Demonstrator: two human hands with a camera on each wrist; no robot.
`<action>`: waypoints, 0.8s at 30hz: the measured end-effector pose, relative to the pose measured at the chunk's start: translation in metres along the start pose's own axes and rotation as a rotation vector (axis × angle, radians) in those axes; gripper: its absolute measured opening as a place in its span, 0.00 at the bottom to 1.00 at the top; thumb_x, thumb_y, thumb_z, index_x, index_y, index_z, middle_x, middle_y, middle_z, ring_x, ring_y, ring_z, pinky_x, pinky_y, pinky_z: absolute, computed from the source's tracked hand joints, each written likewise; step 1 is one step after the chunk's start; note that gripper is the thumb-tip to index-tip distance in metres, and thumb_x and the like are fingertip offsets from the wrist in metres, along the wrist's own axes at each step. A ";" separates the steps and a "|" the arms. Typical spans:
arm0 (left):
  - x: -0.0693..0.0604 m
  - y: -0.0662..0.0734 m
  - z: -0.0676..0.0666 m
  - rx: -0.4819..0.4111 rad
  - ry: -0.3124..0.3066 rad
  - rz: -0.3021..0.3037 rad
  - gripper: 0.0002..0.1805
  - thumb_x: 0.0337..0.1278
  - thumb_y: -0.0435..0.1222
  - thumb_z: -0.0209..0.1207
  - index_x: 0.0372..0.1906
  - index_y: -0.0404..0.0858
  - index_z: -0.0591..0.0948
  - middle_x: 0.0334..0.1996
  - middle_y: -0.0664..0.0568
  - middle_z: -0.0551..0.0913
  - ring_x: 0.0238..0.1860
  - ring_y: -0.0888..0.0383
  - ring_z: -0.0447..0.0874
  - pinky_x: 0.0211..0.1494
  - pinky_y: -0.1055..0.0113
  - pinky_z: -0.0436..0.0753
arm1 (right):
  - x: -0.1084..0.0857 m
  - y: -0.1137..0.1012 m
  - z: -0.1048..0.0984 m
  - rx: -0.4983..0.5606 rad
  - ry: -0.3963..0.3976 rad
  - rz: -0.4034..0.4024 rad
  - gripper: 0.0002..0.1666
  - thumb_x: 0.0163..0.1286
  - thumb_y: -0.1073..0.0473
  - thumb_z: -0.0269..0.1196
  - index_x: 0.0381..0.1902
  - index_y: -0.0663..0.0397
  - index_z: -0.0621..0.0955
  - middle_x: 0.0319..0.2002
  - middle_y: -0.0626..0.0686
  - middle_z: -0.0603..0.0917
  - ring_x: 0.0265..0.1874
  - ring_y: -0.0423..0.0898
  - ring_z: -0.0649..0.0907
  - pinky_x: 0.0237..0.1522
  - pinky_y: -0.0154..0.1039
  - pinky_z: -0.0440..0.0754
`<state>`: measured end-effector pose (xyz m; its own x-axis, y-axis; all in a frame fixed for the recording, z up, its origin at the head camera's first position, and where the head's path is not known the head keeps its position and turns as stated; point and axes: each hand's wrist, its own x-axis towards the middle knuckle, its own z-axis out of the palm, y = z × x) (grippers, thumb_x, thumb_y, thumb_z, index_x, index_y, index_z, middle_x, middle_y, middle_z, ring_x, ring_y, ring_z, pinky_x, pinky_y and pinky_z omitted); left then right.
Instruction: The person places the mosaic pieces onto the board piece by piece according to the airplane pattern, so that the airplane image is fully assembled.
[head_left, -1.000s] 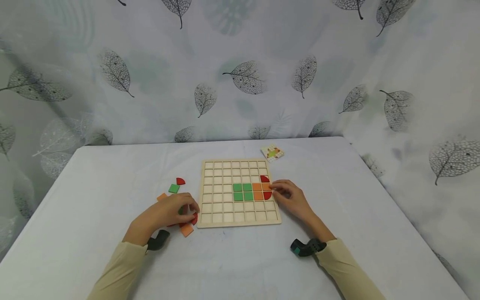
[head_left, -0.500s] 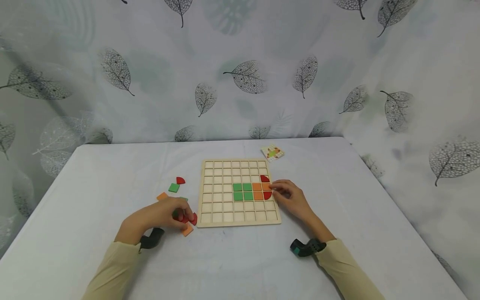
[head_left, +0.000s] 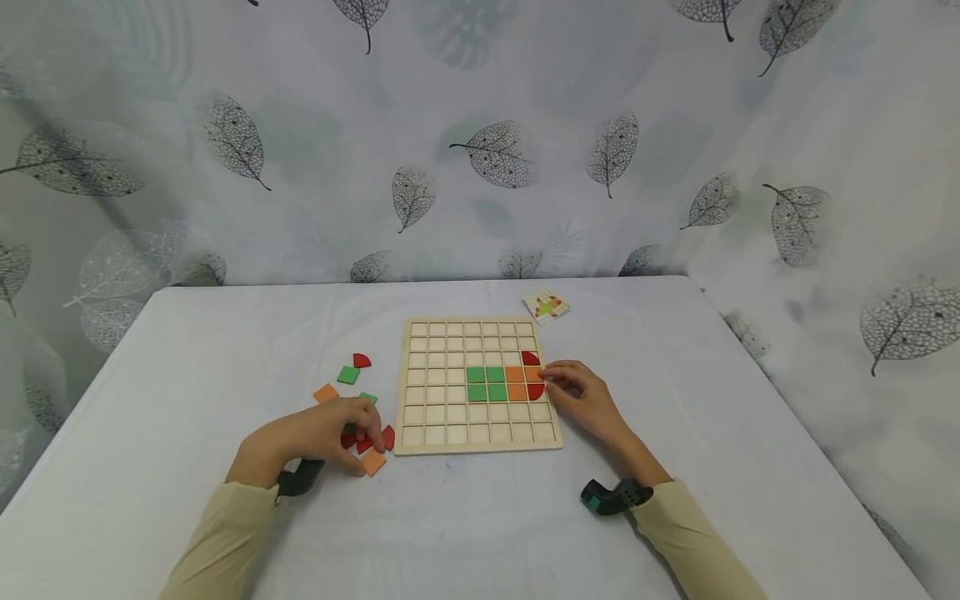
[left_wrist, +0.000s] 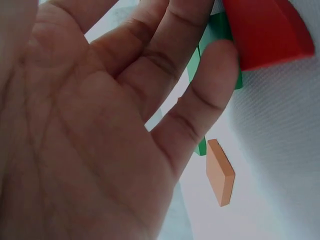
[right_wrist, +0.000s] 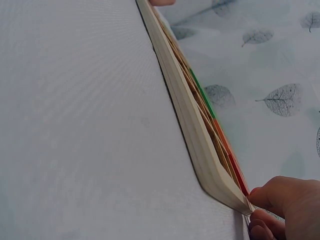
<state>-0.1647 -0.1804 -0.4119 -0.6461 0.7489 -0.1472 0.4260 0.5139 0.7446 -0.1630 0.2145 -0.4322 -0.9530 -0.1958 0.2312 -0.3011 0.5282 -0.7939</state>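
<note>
The left hand pinches the orange tile by its edges between thumb and a finger, left of the wooden grid board. Beside its fingers lie a red quarter piece and other red pieces. The left wrist view shows the palm, a red piece and another orange tile. At the board's right edge, the right hand grips the rim. In the right wrist view its thumb and fingers hold the board's edge. Green, orange and red pieces sit in the board's cells.
Left of the board lie a green tile, a red quarter piece and an orange tile. A small patterned card lies behind the board. A leaf-print cloth hangs behind the white table.
The left hand has moved left and slightly toward the front, from over the red pieces to the orange tile, and pinches it. The right hand has kept its place on the board.
</note>
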 end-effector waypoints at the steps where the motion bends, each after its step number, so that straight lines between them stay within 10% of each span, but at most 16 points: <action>1: 0.001 -0.001 0.000 0.004 0.004 0.000 0.12 0.41 0.31 0.74 0.34 0.46 0.86 0.37 0.57 0.76 0.37 0.62 0.74 0.39 0.70 0.76 | 0.000 0.000 0.000 0.000 0.001 0.001 0.14 0.66 0.73 0.61 0.49 0.73 0.81 0.52 0.68 0.78 0.42 0.56 0.79 0.44 0.36 0.78; 24: 0.007 -0.003 0.002 0.088 0.093 -0.003 0.11 0.45 0.32 0.70 0.36 0.43 0.82 0.31 0.59 0.77 0.33 0.63 0.75 0.37 0.71 0.77 | 0.000 0.002 0.000 -0.005 0.007 -0.045 0.13 0.64 0.75 0.61 0.48 0.74 0.81 0.51 0.69 0.79 0.42 0.60 0.80 0.44 0.44 0.80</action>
<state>-0.1689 -0.1762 -0.4163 -0.7019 0.7072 -0.0852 0.4749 0.5538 0.6839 -0.1640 0.2151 -0.4339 -0.9387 -0.2134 0.2708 -0.3438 0.5229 -0.7800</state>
